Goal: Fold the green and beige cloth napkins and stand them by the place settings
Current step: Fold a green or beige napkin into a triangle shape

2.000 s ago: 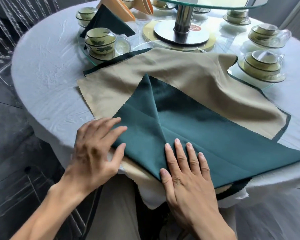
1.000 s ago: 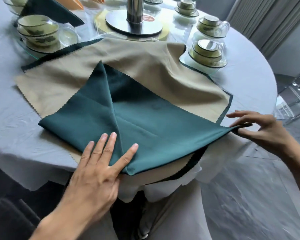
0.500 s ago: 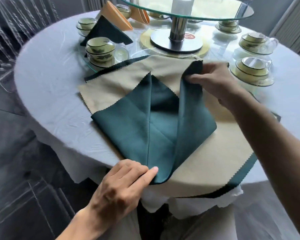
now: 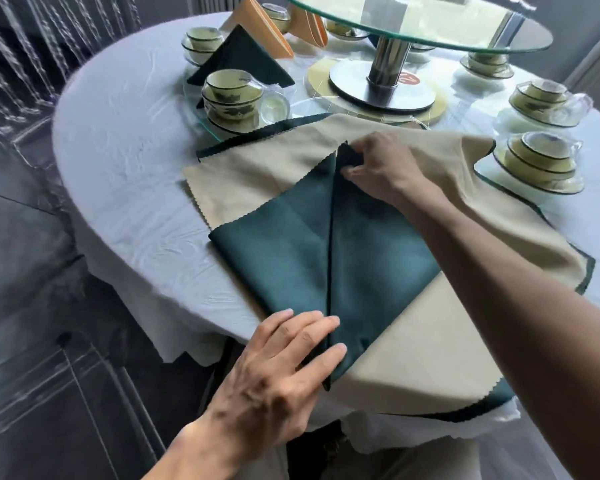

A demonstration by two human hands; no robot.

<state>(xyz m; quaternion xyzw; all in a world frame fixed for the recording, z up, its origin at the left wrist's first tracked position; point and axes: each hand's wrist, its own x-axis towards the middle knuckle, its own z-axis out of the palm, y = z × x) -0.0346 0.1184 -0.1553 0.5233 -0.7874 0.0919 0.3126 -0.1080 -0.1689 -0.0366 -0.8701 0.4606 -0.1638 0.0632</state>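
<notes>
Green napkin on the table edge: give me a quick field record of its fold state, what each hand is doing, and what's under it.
green napkin: both side flaps folded in, meeting along a centre line
left hand: fingers flat, pressing the near point
right hand: pinching the far tip of the right flap
underneath: beige napkin, spread flat, green edging showing beneath
standing already: folded green napkin by stacked bowls

1. Your left hand (image 4: 284,362) presses flat on the near tip of the green napkin (image 4: 291,258)
2. Your right hand (image 4: 378,164) pinches its far corner, both flaps meeting at a centre seam
3. The beige napkin (image 4: 430,358) lies spread underneath on the table (image 4: 118,150)
</notes>
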